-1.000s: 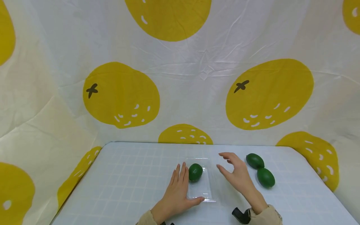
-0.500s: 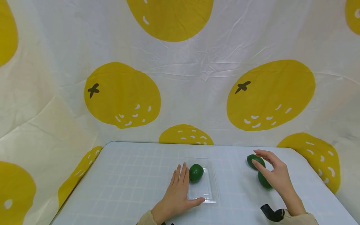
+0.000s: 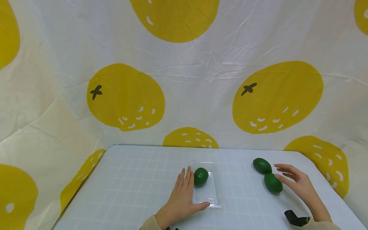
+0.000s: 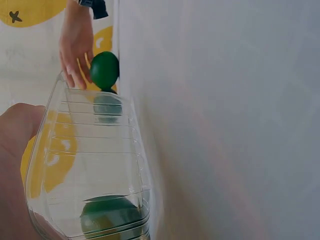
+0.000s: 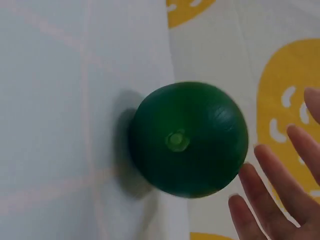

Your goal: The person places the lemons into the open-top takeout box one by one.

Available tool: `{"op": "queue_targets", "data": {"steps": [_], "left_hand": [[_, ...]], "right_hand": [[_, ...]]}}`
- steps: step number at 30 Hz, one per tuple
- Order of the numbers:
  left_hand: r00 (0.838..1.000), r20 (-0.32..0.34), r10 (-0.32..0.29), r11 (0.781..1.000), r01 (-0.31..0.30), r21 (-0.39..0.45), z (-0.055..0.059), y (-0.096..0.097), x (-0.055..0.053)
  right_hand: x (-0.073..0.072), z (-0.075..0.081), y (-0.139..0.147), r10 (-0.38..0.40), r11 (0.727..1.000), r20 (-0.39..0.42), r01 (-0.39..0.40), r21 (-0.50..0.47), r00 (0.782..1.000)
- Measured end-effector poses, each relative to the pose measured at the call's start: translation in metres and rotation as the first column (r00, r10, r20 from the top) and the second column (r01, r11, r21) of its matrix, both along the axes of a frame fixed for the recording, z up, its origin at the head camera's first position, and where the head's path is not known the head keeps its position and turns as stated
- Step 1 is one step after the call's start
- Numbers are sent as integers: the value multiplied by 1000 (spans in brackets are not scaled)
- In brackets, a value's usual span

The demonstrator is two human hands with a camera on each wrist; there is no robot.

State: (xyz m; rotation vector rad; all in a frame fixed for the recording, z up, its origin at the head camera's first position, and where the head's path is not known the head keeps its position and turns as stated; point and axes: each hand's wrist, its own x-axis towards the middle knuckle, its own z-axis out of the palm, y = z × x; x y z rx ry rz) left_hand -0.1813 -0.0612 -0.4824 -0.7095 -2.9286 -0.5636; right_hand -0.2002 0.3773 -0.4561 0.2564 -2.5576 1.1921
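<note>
A clear plastic box [image 3: 204, 195] stands on the table in the head view, with one dark green lime [image 3: 201, 176] inside its far half. My left hand [image 3: 181, 198] lies along the box's left side, fingers straight, thumb stretched across its near edge. Two more limes lie at the right, a far one [image 3: 262, 166] and a nearer one [image 3: 273, 183], end to end. Right beside the nearer lime is my right hand [image 3: 300, 183], its fingers loosely bent and nothing gripped. The right wrist view shows a lime [image 5: 190, 140] large, its stem end facing the camera, fingertips at its side.
The table [image 3: 129, 182] has a pale checked cover. Behind it and on both sides hangs a white cloth [image 3: 198, 95] printed with big yellow fruits. A black wrist mount [image 3: 296, 219] sits at the right sleeve.
My right hand has moved right from beside the box, across the two limes, to the right side of the nearer one. The left hand stays at the box.
</note>
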Motion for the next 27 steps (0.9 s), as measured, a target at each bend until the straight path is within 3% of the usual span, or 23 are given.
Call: {"op": "queue_targets", "data": {"steps": [4,10,20,27], "left_hand": [[1000,-4,2,1000,-2,1,1,0,0],[1000,-10,7,1000,-7,-10,0,0,0],[1000,-1,5,1000,-5,-9,-1,0,1],[1000,-20,-5,1000,5,-2,-2,-1,2]], "right_hand": [[0,-15,11,53,998,94,-49,-42,994],[1,-29,16,146,989,118,-141,-47,982],[1,-22,10,105,991,278,-123,51,955],[-2,-14,-3,244,961,267,-269,63,932]]}}
